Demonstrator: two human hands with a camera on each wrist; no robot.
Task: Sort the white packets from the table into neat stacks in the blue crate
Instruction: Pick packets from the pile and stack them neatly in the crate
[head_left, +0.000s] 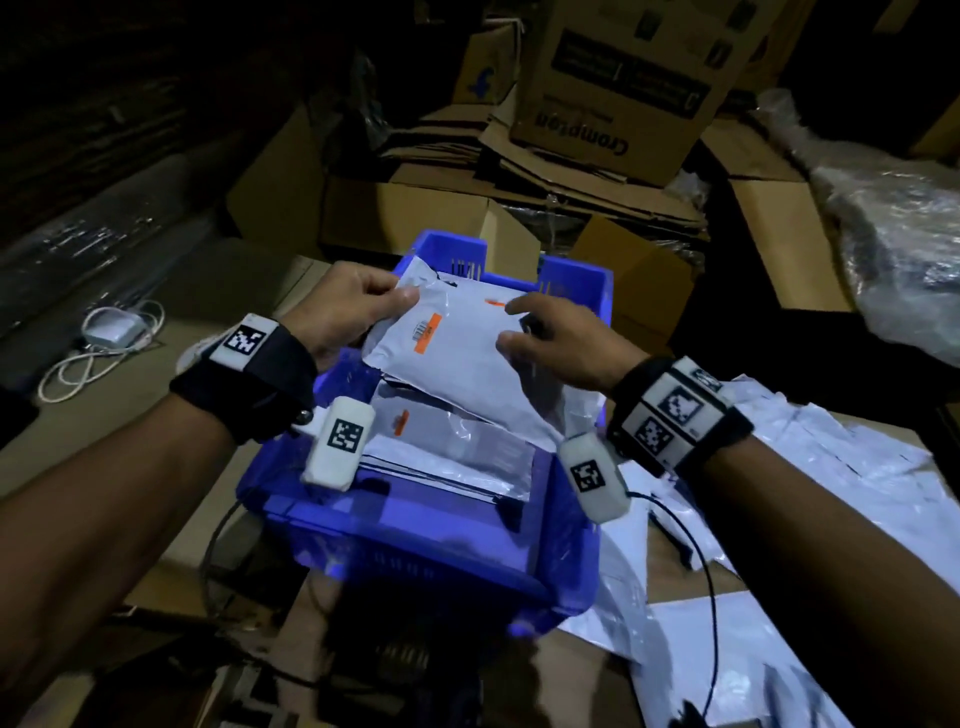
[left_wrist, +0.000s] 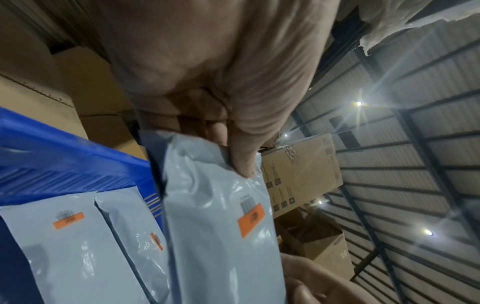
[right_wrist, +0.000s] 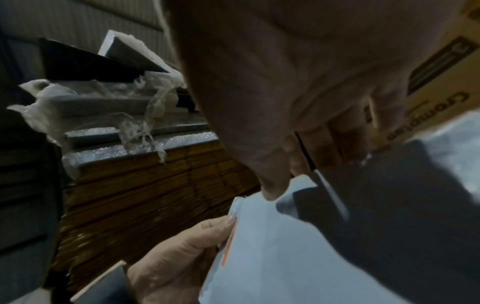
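Observation:
The blue crate (head_left: 415, 561) stands in the middle of the head view, its wall (left_wrist: 52, 154) also showing in the left wrist view. Several white packets (head_left: 457, 447) with orange labels lie stacked inside it (left_wrist: 64, 246). One white packet (head_left: 447, 343) is held tilted above the crate's far half. My left hand (head_left: 395, 301) pinches its left end, thumb (left_wrist: 241, 164) on top of the packet (left_wrist: 221, 236). My right hand (head_left: 519, 327) grips the opposite end, thumb (right_wrist: 270, 193) on the packet (right_wrist: 259, 257) and fingers hidden behind it.
Loose white packets (head_left: 779, 467) lie spread on the table right of the crate. Cardboard boxes (head_left: 613, 78) are piled close behind it. A white charger with cable (head_left: 109, 327) lies at the left, and crumpled clear plastic wrap (head_left: 893, 234) at the far right.

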